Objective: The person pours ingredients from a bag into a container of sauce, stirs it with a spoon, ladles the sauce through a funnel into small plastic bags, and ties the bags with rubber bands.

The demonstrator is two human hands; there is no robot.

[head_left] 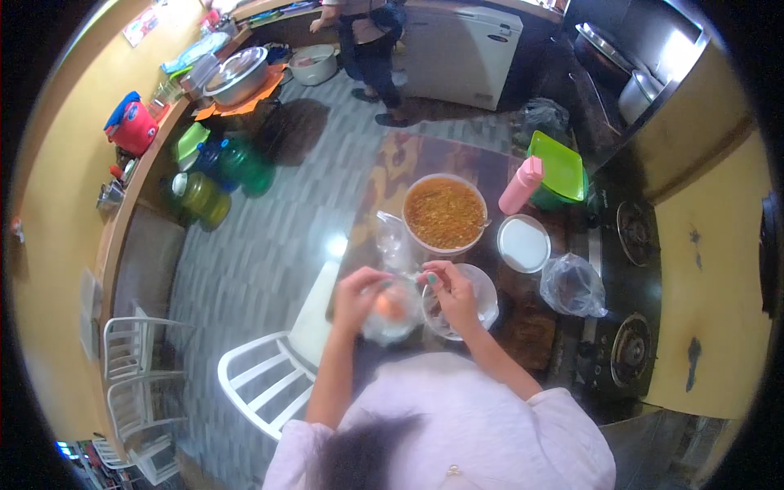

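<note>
Both of my hands are raised over the near part of a patterned table (pixel 422 153). My left hand (pixel 361 294) pinches the edge of a clear plastic bag (pixel 392 331) that has something orange inside. My right hand (pixel 450 291) has its thumb and fingertips together near the bag's top; whether it grips the plastic cannot be told. Under the right hand lies a white bowl (pixel 484 297), its contents partly hidden. Beyond the hands stands a round tub of orange-brown chunky food in liquid (pixel 444 214). Another clear plastic bag (pixel 392 239) lies left of this tub.
A pink bottle (pixel 520 187), green trays (pixel 557 168), a round white lid (pixel 523 243) and a clear bag (pixel 572 285) are to the right, beside a gas stove (pixel 618 294). A white chair (pixel 269 380) stands left. Another person (pixel 373 55) stands by a chest freezer (pixel 459 55).
</note>
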